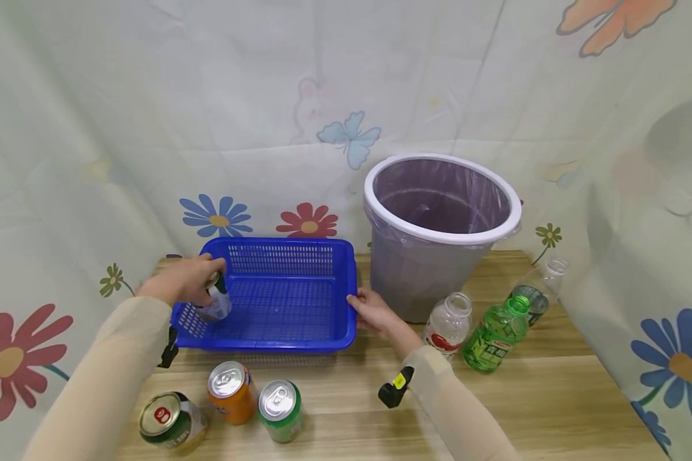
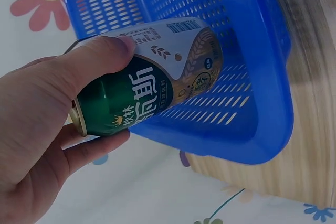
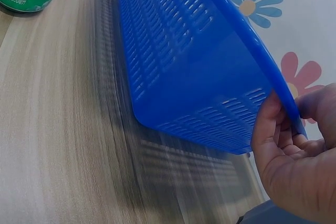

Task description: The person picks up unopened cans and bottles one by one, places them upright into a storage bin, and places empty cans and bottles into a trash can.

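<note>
A green and white drink can [image 2: 152,85] is gripped near its top by my left hand [image 1: 187,280], thumb on one side and fingers on the other. The can is tilted over the left end of the blue basket [image 1: 346,256], its lower part inside the rim. My right hand [image 1: 375,312] pinches the basket's right rim between thumb and curled fingers, as the right wrist view shows closely. The inside of the basket [image 1: 288,307] shows only its slotted floor and walls.
In front of the basket stand an orange can [image 1: 232,392], a green can [image 1: 280,411] and a dark green can [image 1: 172,420]. A lined grey bin [image 1: 421,275] rises behind my right hand. Right of it are a clear bottle [image 1: 448,325], a green bottle [image 1: 496,334] and another clear bottle [image 1: 539,288].
</note>
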Demonstrator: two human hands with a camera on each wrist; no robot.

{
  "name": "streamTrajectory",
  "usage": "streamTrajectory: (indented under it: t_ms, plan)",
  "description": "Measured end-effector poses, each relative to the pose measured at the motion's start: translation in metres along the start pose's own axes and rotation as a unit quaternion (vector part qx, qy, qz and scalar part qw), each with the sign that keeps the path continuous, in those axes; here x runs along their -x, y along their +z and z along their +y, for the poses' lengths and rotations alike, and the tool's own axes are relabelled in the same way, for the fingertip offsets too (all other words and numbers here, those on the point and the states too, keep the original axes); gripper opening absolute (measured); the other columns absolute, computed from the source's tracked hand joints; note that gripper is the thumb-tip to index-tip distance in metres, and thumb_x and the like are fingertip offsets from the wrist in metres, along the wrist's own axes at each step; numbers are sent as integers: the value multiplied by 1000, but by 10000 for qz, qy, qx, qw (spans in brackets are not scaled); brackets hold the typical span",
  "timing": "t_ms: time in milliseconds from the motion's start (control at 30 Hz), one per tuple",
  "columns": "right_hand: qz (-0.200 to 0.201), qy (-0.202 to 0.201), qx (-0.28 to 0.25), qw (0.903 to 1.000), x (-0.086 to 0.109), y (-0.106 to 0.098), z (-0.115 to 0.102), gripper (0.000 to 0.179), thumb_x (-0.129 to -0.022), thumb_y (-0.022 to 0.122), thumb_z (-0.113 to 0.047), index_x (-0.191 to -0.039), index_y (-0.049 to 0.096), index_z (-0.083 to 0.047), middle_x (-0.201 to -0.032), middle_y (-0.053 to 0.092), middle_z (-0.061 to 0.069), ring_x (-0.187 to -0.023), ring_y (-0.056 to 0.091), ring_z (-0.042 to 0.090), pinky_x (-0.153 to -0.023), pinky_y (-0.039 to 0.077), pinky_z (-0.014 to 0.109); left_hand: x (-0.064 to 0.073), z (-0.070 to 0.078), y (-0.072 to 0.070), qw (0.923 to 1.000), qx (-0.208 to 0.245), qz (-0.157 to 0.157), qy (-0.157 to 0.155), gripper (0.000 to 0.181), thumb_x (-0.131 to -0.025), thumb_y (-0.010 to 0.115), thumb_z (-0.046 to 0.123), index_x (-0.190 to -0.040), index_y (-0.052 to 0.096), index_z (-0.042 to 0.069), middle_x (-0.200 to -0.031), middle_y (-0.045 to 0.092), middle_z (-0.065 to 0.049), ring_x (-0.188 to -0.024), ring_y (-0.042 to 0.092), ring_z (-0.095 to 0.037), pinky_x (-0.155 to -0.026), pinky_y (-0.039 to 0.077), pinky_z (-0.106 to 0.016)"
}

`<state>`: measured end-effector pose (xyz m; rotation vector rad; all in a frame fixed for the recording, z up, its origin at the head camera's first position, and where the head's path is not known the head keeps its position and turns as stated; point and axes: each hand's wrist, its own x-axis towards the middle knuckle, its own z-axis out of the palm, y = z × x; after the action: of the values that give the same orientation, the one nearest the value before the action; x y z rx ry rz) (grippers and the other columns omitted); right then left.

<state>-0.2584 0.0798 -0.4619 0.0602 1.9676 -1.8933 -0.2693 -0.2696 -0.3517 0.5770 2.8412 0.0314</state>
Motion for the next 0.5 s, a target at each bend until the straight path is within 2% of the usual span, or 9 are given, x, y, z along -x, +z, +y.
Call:
streamTrajectory:
  t_ms: [300, 500]
  plan:
    - [-26, -15, -97, 9999, 1, 2, 1, 27, -98, 42, -13, -119, 43, 4, -118, 54, 27, -95, 63, 31, -73, 56, 37, -6, -4, 15, 9996, 177, 183, 143, 47, -67, 77, 10, -108, 53, 9, -92, 50, -11, -76, 53, -22, -64, 51, -37]
    - [9, -30, -52, 10000, 1, 0, -1, 29, -98, 41, -14, -121, 42, 4, -117, 54, 27, -99, 61, 34, -73, 56, 37, -15, -6, 22, 9996, 157, 249, 50, 46, -67, 77, 10, -106, 54, 8, -90, 49, -10, -76, 51, -23, -64, 49, -37]
